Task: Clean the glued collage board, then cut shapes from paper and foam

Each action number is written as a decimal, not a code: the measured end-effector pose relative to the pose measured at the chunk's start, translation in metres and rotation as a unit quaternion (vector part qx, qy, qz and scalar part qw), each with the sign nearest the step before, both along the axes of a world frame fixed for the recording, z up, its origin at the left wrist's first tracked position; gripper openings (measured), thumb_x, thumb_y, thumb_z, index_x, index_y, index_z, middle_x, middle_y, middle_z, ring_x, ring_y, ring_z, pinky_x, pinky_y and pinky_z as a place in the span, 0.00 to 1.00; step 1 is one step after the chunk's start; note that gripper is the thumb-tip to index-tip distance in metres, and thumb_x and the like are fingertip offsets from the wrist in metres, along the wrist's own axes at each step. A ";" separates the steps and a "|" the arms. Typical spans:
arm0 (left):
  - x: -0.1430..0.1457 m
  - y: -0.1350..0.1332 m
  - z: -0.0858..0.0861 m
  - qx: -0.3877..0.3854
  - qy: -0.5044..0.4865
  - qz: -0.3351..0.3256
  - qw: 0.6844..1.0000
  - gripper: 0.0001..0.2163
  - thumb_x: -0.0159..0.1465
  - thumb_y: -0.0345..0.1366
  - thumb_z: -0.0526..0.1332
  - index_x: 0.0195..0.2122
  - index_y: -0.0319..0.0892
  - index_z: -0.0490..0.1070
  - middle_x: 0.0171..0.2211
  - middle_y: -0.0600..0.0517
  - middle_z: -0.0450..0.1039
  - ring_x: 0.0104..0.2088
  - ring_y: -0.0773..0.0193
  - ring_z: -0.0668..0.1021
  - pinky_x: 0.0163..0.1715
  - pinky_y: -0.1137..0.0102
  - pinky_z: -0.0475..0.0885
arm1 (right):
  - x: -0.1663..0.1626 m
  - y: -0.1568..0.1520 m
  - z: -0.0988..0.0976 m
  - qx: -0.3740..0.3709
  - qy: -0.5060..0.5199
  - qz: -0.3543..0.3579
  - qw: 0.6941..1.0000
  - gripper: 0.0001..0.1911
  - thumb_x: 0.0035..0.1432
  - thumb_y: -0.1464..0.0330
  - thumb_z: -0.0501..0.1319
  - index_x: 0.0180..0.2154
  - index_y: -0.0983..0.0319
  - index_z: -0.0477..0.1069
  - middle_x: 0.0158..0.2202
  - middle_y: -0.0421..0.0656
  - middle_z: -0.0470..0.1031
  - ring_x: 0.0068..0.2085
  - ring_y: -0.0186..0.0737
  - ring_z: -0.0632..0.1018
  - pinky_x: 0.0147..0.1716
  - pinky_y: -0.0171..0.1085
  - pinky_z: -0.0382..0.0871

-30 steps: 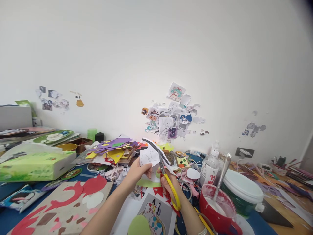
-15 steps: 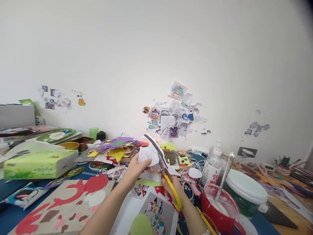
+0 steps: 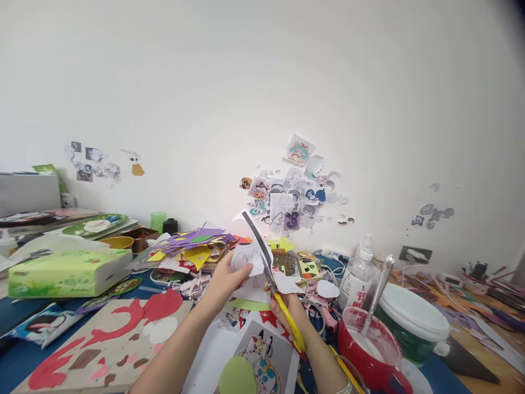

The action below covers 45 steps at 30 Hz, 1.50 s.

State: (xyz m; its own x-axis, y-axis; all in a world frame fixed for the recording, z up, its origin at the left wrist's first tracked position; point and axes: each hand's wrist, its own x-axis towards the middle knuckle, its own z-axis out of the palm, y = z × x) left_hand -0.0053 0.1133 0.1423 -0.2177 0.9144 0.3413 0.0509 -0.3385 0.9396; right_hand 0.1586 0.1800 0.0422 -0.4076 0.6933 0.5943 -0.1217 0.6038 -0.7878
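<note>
My left hand (image 3: 225, 282) pinches a white paper cut-out (image 3: 247, 255) printed with a black outline drawing and a dark strip along its upper edge. It holds the paper upright above the cluttered table. My right hand (image 3: 292, 313) grips yellow-handled scissors (image 3: 284, 310). Their blades point up and left and bite into the paper's right edge. A printed cartoon picture (image 3: 262, 355) lies on the table below both hands.
A red bowl of white paste with a spoon (image 3: 364, 345), a clear bottle (image 3: 355, 282) and a white-lidded tub (image 3: 410, 323) stand at right. A green tissue pack (image 3: 65, 272), a cardboard collage (image 3: 102, 339) and a heap of coloured paper scraps (image 3: 192, 249) lie at left. Stickers dot the wall (image 3: 293, 191).
The paper has turned in my left hand, its dark strip now standing steeper and higher. The scissors have cut a little further along the outline. Both hands stay in roughly the same place.
</note>
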 end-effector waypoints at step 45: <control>-0.005 0.009 -0.007 -0.037 0.089 -0.026 0.995 0.12 0.50 0.37 0.60 0.36 0.40 0.65 0.13 0.60 0.61 0.14 0.72 0.62 0.14 0.77 0.58 | 0.003 -0.019 0.028 0.020 -0.079 -0.027 0.996 0.27 0.53 0.50 0.56 0.49 0.59 0.64 0.38 0.49 0.73 0.39 0.47 0.74 0.44 0.45 0.67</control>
State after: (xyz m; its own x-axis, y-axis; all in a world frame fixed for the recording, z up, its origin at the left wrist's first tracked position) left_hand -0.0101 0.1225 0.1354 -0.1108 0.9471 0.3013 0.2032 -0.2752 0.9397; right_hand 0.1616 0.1607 0.0699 -0.4614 0.6941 0.5526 0.0355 0.6368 -0.7702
